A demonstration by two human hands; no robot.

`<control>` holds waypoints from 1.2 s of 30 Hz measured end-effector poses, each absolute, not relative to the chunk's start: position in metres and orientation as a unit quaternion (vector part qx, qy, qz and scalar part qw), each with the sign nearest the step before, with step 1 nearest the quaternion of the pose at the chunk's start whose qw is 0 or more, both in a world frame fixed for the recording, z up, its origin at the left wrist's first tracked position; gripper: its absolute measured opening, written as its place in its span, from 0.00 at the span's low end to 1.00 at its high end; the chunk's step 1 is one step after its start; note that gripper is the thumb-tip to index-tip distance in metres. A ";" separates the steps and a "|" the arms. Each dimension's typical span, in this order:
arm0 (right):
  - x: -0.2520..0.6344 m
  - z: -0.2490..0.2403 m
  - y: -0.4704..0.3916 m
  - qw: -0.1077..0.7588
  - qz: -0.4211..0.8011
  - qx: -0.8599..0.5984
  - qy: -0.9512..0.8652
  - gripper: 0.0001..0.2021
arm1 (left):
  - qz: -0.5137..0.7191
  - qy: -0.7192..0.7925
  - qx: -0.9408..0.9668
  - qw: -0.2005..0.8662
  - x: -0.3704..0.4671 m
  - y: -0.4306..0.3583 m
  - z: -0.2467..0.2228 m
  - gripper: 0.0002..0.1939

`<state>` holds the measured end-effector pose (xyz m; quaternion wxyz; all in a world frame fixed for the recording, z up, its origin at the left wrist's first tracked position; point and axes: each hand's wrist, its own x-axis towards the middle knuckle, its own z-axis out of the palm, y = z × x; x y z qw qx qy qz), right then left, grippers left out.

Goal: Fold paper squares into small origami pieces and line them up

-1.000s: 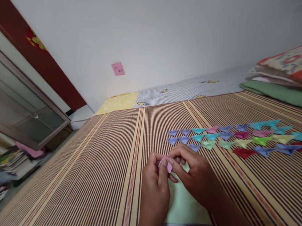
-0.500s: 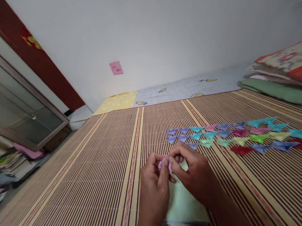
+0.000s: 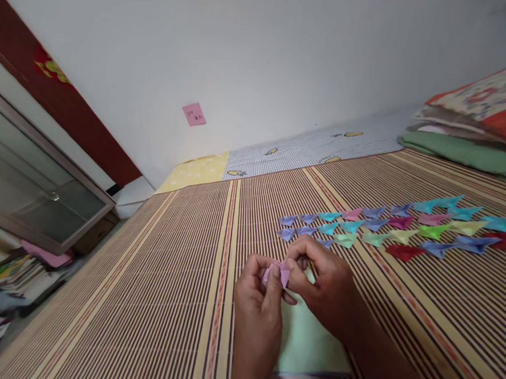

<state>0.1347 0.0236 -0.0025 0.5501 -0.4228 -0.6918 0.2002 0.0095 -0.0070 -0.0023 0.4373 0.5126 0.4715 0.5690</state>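
Observation:
A small folded pink paper [image 3: 279,273] is held up between both hands. My left hand [image 3: 260,307] pinches its left part, with the thumb lying over the front. On its right edge, the thumb and bent fingers of my right hand [image 3: 322,279] are closed. Under the hands lies a stack of pale green paper [image 3: 309,343], with blue edges showing at the front. Beyond them, several folded paper shapes in blue, cyan, pink, green, yellow and red stand in rows, among them a dark red one [image 3: 404,251] and a bright green one [image 3: 435,231].
The striped mat [image 3: 157,274] spreads under everything. Folded bedding with a green layer [image 3: 460,151] sits at the back right, against the wall [image 3: 284,57]. A pink note [image 3: 193,114] is on the wall. Left stand a glass-panelled cabinet [image 3: 47,186] and stacked books [image 3: 17,274].
My right fingers have shifted slightly to the right along the pink paper, and more of it shows between the hands. The rows of paper shapes have not moved.

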 end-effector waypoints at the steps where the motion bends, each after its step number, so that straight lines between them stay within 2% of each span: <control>1: 0.135 -0.002 0.024 0.555 0.199 -0.420 -0.690 0.07 | 0.573 0.474 0.507 0.437 0.009 -0.006 -0.003 0.12; 6: 0.135 0.001 0.024 0.550 0.214 -0.403 -0.699 0.05 | 0.584 0.506 0.510 0.379 0.008 -0.005 -0.008 0.06; 10: 0.131 0.002 0.021 0.538 0.199 -0.422 -0.702 0.04 | 0.590 0.526 0.522 0.320 0.006 -0.004 -0.012 0.05; 13: 0.131 0.001 0.022 0.533 0.193 -0.446 -0.692 0.07 | 0.588 0.520 0.530 0.322 0.005 -0.003 -0.012 0.05; 19: 0.134 -0.001 0.024 0.531 0.209 -0.490 -0.659 0.06 | 0.560 0.523 0.560 0.314 0.005 -0.002 -0.016 0.04; 27: 0.134 -0.003 0.026 0.523 0.169 -0.488 -0.678 0.06 | 0.565 0.504 0.529 0.382 0.006 -0.001 -0.011 0.04; 30: 0.135 -0.002 0.025 0.541 0.150 -0.440 -0.701 0.06 | 0.554 0.507 0.521 0.405 0.004 0.000 -0.009 0.05; 36: 0.136 -0.002 0.024 0.515 0.181 -0.385 -0.744 0.07 | 0.555 0.493 0.495 0.452 0.001 0.002 -0.011 0.04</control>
